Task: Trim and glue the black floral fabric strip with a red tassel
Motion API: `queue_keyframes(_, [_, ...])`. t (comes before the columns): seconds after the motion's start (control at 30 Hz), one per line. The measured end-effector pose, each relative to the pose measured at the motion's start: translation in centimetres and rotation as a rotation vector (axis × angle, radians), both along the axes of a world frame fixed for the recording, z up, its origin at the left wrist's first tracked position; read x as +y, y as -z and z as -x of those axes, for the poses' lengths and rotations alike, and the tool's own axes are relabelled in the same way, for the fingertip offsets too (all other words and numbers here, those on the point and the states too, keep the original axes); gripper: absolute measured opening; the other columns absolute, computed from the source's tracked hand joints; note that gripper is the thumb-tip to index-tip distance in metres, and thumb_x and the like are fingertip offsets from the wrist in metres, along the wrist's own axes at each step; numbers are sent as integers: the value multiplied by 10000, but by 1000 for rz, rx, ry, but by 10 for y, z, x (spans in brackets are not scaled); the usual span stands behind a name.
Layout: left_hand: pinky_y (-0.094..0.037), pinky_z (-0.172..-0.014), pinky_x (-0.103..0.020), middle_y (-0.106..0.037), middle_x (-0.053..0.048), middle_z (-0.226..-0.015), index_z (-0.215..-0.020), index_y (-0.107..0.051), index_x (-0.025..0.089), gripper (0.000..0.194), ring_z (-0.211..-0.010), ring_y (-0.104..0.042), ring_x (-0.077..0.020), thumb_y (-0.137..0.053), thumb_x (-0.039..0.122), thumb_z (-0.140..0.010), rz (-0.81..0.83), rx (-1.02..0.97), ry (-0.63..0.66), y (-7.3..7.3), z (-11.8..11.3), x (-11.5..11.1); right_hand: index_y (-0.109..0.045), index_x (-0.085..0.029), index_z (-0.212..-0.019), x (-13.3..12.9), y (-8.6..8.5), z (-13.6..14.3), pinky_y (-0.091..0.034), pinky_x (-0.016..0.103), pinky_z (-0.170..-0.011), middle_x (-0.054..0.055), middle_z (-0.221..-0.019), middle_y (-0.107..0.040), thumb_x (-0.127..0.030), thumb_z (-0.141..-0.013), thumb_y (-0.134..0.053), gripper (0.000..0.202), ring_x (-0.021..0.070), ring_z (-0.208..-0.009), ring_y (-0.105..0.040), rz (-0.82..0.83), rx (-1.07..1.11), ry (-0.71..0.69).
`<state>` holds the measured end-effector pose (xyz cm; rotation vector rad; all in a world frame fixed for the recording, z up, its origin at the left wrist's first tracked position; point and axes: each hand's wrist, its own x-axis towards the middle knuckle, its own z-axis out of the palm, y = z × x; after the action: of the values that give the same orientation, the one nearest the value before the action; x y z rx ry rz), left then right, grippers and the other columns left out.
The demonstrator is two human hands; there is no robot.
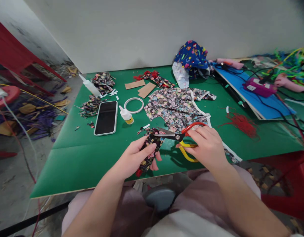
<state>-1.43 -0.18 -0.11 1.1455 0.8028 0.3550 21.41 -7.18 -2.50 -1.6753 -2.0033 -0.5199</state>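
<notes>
- Working close along the near edge of green table (75,161), with green surface running from left hand (135,158) out to the left corner.
- Boxed in ahead by phone (106,117), glue bottle (127,116) and floral garment (175,105); bordered on the right by red thread (244,124).
- Clasping dark floral bundle (151,138) in left hand, above table near that edge (red end (139,172) down).
- Gripping scissors (178,137) in right hand (207,144), with blades slightly parted across bundle's far end.
</notes>
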Motion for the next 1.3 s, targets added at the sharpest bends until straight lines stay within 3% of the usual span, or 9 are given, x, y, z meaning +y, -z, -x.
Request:
queue_keyframes(0.5, [-508,-461,-215,-660,1,-683,-864,-518,162,235,-474,-617,-114,-569,389,-835,24,15,-39,0,-2,0,-626,-165,-850,1,1,1,-367,324,-673,48,-684,-584,-401,-775,-619,247,203,-711,-500,1,-24,18])
queue_keyframes(1.0, [-508,-435,-222,-668,2,-650,-922,-522,172,229,-439,-611,-124,-589,367,-821,108,-11,-68,-1,-2,0,-626,-160,-862,1,2,0,-373,321,-669,61,-732,-615,-484,-773,-615,337,198,-723,-503,-8,-21,-5])
queue_keyframes(1.3, [-502,-428,-216,-670,-3,-650,-909,-511,170,254,-446,-615,-126,-605,383,-806,110,-7,-91,-1,0,1,-611,-165,-864,0,2,-4,-382,329,-687,68,-757,-618,-383,-770,-623,239,209,-734,-517,-6,1,12])
